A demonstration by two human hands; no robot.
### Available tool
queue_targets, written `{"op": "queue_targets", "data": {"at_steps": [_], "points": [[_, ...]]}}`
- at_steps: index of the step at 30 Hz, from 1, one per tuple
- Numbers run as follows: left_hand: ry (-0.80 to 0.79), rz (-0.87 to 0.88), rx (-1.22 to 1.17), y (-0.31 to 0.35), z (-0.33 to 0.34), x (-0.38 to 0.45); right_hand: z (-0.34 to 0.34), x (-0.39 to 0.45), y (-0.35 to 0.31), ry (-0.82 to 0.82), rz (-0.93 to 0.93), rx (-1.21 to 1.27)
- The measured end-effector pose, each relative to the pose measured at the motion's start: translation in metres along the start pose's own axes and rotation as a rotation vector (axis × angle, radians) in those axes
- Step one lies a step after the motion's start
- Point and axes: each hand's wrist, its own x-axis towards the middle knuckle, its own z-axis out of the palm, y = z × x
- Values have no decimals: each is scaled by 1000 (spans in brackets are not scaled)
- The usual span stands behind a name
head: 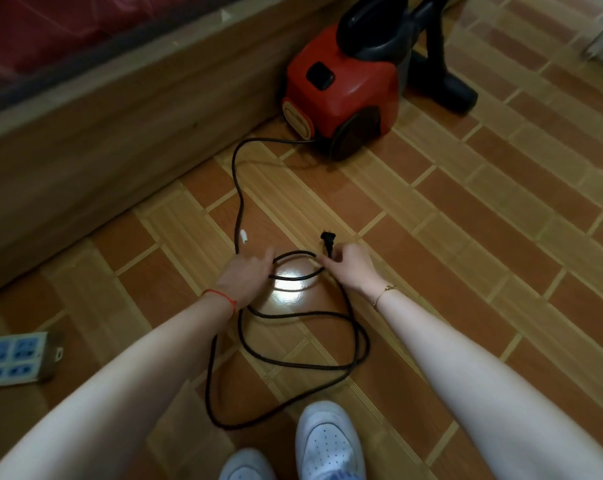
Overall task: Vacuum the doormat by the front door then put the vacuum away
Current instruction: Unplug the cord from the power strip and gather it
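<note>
The head camera looks down on a floor of brown and tan wood-pattern tiles (pixel 466 209), where a red canister vacuum cleaner with a black handle and dark wheels (pixel 341 88) stands near the top of the view, just beside a long wooden base board (pixel 95 133) that runs along the left. A black floor nozzle on a black tube (pixel 449 81) rests on the tiles to the right of the vacuum. The vacuum's thin black power cord (pixel 239 188) leaves its rear, runs down across the tiles and gathers in several loose loops between the person's outstretched forearms. The left hand (pixel 246 277), with a red string at the wrist, is curled around the cord loops at their left side. The right hand (pixel 348 268), with a thin gold bracelet at the wrist, pinches the cord just below its black plug (pixel 326 242), which points upward. A white power strip with blue sockets (pixel 14 355) lies at the left edge, well apart from the cord. Two white perforated shoes (pixel 328 441) show at the bottom.
</note>
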Motion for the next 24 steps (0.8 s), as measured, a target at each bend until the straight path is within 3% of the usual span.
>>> {"op": "queue_targets", "data": {"at_steps": [7, 11, 14, 16, 24], "points": [[121, -334, -16, -45, 4, -30, 28, 13, -43, -140, -71, 35], [97, -651, -202, -47, 9, -51, 44, 16, -58, -171, -116, -13], [82, -793, -445, -51, 13, -59, 51, 16, -67, -191, -136, -45], [68, -807, -550, -55, 16, -60, 56, 16, -72, -199, -145, -59], [3, -660, -495, -78, 13, -66, 62, 18, -93, -207, -163, -8]]}}
